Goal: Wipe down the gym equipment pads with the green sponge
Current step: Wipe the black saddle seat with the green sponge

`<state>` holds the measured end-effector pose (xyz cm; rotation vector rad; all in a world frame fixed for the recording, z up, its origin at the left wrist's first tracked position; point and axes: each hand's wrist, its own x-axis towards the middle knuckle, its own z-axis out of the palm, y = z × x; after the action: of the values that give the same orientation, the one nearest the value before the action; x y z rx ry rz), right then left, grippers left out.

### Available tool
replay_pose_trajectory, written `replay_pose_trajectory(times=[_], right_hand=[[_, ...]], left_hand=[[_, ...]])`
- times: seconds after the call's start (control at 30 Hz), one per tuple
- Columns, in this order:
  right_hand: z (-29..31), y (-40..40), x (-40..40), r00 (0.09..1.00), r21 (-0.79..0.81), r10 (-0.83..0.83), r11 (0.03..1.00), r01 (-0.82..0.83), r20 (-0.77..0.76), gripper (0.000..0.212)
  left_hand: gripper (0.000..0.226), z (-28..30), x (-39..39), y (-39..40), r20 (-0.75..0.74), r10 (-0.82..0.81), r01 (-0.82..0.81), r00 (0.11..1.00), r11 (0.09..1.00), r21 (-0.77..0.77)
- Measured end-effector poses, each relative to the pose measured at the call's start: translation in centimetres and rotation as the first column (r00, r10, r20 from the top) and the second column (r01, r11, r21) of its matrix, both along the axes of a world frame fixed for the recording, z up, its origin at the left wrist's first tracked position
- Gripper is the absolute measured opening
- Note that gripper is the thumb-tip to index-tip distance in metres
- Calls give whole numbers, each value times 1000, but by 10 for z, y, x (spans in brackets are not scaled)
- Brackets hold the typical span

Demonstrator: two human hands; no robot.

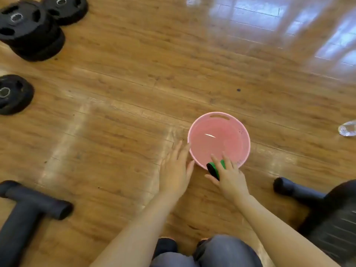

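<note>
Sponge held at the near rim of a pink basin on a wooden gym floor.

The wooden floor carries black weight plates at its far left, black foam-padded bars near left and a black padded seat near right. The pink basin holds water. The left hand, fingers straight and spread, touches the basin's left wall; the right hand grips the green sponge over the near rim.

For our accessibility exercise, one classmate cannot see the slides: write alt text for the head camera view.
A crouching person's right hand holds a green sponge over the near rim of a pink basin on a wooden floor, while the open left hand rests beside the basin. Black weight plates lie far left.
</note>
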<state>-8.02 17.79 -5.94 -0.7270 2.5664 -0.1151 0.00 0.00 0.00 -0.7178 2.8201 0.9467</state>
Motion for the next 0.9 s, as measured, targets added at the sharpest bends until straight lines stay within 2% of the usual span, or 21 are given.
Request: replay_pose_trajectory(times=[0.03, 0.13, 0.2, 0.37, 0.43, 0.5, 0.67, 0.83, 0.9], right_hand=[[-2, -1, 1, 1000, -8, -5, 1000, 5, 5, 71], [-21, 0, 2, 991, -31, 19, 999, -24, -131, 60], [-30, 0, 2, 986, -67, 7, 998, -18, -167, 48], [-34, 0, 5, 974, -254, -85, 967, 30, -210, 18], [-31, 4, 7, 973, -307, -99, 951, 31, -210, 15], [-18, 7, 9, 974, -329, -97, 944, 25, -205, 24], [66, -2, 11, 985, -439, -67, 898, -11, -161, 32], [202, -36, 22, 998, -535, -64, 844, 39, -27, 33], [259, -55, 30, 999, -568, -45, 822, 47, 18, 42]], left_hand=[[52, -4, 2, 0, 0, 0, 0, 1000, 1000, 10], [52, -17, 8, 0, 13, 23, -23, 1000, 1000, 12], [52, -18, 10, 2, 46, 17, -18, 999, 999, 31], [51, -12, 9, 1, 77, 35, -38, 996, 999, 38], [51, -5, 12, -1, 77, 44, -47, 996, 998, 41], [50, 7, 18, -4, 86, 53, -57, 995, 998, 42], [51, 69, 34, -8, 98, 117, -123, 988, 991, 56], [49, 179, 52, -22, 50, 197, -200, 979, 978, 54], [47, 229, 59, -32, 17, 252, -253, 967, 967, 44]])
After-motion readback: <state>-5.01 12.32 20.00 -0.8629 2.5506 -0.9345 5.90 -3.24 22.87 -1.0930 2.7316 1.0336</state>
